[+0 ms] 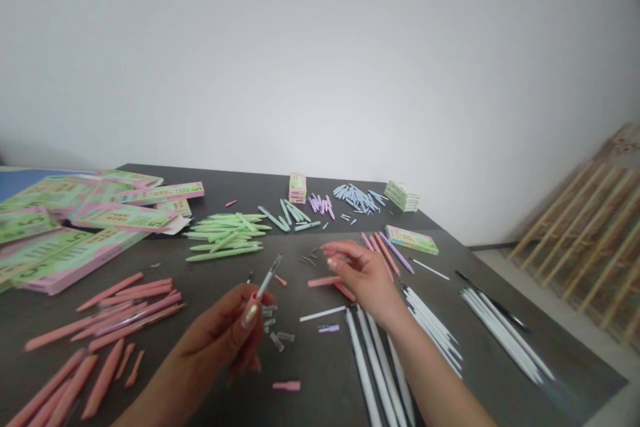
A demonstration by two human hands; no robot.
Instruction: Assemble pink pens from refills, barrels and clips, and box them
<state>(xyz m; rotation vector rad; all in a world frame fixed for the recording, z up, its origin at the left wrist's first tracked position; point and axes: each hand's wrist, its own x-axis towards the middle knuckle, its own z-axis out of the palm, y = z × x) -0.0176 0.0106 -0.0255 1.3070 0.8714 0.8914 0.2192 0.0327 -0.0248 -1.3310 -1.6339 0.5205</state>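
Note:
My left hand [233, 330] is closed around a pink pen part, mostly hidden by the fingers. A pen refill [269, 278] with a white tube and dark tip sticks up out of it. My right hand [363, 273] reaches over the table with thumb and fingertips drawn together; whatever they hold is too small to make out. Just left of those fingertips lie several small springs [307, 259]. Beneath the right hand is a pink pen barrel [324, 281]. Clear plastic pieces [277, 340] lie beside the left hand, and a pink clip part [287, 385] lies nearer to me.
Pink pen barrels [135, 313] spread at the left, before a heap of printed boxes [95, 213]. Green barrels [227, 237] and blue parts [357, 199] lie farther back. White refills [433, 327] lie on the right, near a flat box [411, 239]. Wooden slats [590, 227] lean beyond the table's edge.

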